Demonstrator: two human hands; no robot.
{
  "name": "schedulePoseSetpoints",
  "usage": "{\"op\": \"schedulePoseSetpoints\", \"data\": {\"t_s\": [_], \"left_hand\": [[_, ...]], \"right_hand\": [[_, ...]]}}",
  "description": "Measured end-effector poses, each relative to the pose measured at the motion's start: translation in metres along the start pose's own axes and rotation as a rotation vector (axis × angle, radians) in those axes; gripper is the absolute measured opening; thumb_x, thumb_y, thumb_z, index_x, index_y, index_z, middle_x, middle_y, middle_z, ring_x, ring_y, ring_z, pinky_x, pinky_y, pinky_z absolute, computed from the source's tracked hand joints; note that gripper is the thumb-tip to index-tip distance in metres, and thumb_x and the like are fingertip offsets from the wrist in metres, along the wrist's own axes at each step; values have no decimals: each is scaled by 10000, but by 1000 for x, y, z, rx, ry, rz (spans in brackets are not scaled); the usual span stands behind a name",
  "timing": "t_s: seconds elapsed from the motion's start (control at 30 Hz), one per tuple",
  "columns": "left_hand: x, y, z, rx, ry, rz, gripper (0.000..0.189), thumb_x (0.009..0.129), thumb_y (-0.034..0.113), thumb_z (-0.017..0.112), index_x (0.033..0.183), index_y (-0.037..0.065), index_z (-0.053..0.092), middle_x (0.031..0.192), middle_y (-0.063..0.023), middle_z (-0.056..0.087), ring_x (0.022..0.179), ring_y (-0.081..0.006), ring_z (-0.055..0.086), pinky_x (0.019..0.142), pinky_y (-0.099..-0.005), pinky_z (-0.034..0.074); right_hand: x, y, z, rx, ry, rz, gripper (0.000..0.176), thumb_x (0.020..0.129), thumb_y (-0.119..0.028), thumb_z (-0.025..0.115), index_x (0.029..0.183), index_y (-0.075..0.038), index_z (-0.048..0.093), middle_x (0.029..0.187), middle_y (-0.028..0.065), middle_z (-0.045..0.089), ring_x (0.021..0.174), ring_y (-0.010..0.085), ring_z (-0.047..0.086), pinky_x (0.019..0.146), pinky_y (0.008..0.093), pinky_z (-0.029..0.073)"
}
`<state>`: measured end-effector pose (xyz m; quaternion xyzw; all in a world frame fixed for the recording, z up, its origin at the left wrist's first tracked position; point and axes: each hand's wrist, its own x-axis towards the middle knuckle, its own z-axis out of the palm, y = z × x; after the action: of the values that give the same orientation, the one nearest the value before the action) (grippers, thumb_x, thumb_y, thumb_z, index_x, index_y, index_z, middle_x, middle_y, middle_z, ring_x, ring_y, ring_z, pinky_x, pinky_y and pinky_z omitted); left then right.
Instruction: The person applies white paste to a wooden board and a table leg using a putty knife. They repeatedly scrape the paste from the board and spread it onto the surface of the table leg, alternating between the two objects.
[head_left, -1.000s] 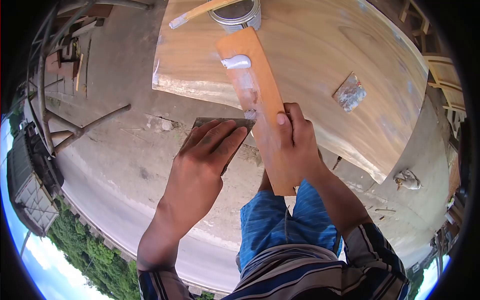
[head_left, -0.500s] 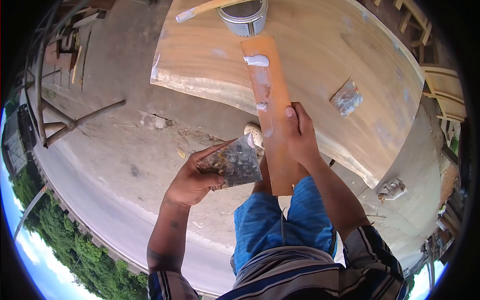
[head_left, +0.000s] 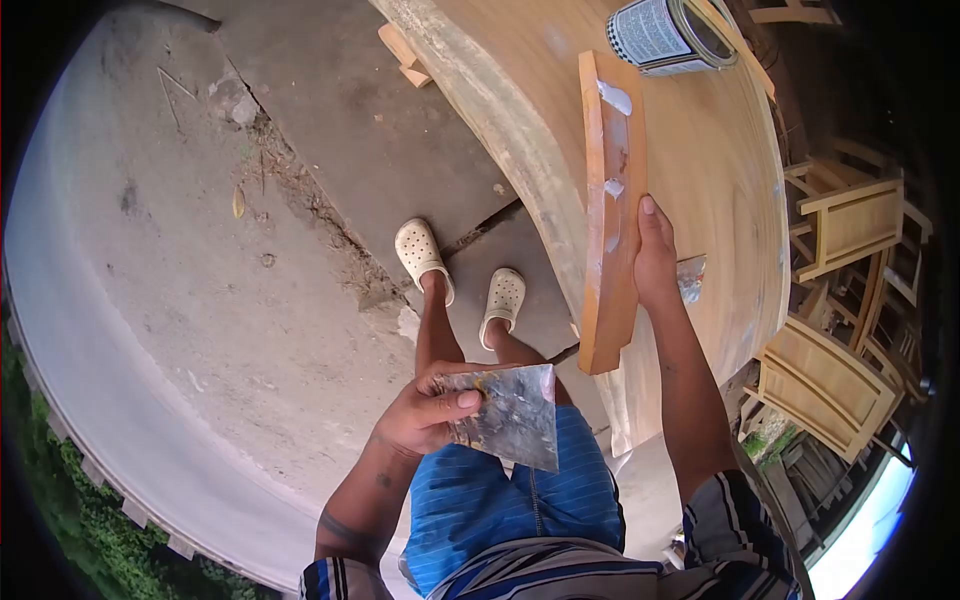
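Between its thumb and fingers, my left hand (head_left: 425, 412) grips a flat metal scraper plate (head_left: 515, 420), smeared dark, with a dab of pale putty at its upper corner. My right hand (head_left: 655, 250) holds a long orange-brown wooden board (head_left: 612, 215) by its right edge. Blobs of whitish putty (head_left: 614, 97) lie along the board's face, which is tilted so one long edge shows. The board is apart from the scraper and partly covers the large wooden slab (head_left: 720, 140). A second putty-stained plate (head_left: 691, 278) rests on the slab beside my right wrist, partly hidden.
An opened tin (head_left: 655, 38) with a wooden stick (head_left: 735, 45) across it sits on the slab. Wooden chairs or frames (head_left: 850, 230) are stacked at the right. Small wood offcuts (head_left: 405, 55) lie on the cracked concrete floor (head_left: 330, 120). My feet wear cream clogs (head_left: 418, 250).
My view has swung round toward the right. The board has turned, showing its long edge, and the scraper has moved away from it, down toward my shorts. Both hands keep their hold.
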<state>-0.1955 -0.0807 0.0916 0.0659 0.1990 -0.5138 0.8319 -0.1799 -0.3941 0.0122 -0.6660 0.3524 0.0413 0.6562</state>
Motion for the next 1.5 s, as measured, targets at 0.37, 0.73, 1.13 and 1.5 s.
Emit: {"op": "schedulePoseSetpoints", "data": {"t_s": [0.37,0.73,1.13,1.5], "left_hand": [[-6,-39,-119,60,-179,275,661,815,54,591,1386,-133,317,1375,-223,449,1294,-274,442,1073,-371,334],[19,-56,-173,222,-473,3,556,899,-90,513,1429,-6,366,1427,-149,431,1306,-200,414,1085,-315,324],[32,-35,-195,67,-275,-6,553,910,-70,492,1441,18,365,1301,-81,532,1150,-109,498,968,-225,386],[69,76,-169,100,86,363,520,869,-62,527,1377,37,474,1149,-42,604,969,-81,560,882,-210,434]], "right_hand": [[75,-14,22,-167,-147,-58,458,1014,-385,392,1175,1,578,1011,56,642,879,127,603,809,272,486],[70,-25,75,-229,-95,-183,332,1025,-368,348,954,-95,523,566,-5,423,456,94,394,411,232,347],[68,-29,73,-453,-118,-191,465,1026,-461,245,871,-113,511,608,30,470,458,125,450,410,247,394],[76,-17,68,-428,-2,-198,485,1003,-517,279,984,-95,519,577,20,461,404,110,429,366,223,359]]}}
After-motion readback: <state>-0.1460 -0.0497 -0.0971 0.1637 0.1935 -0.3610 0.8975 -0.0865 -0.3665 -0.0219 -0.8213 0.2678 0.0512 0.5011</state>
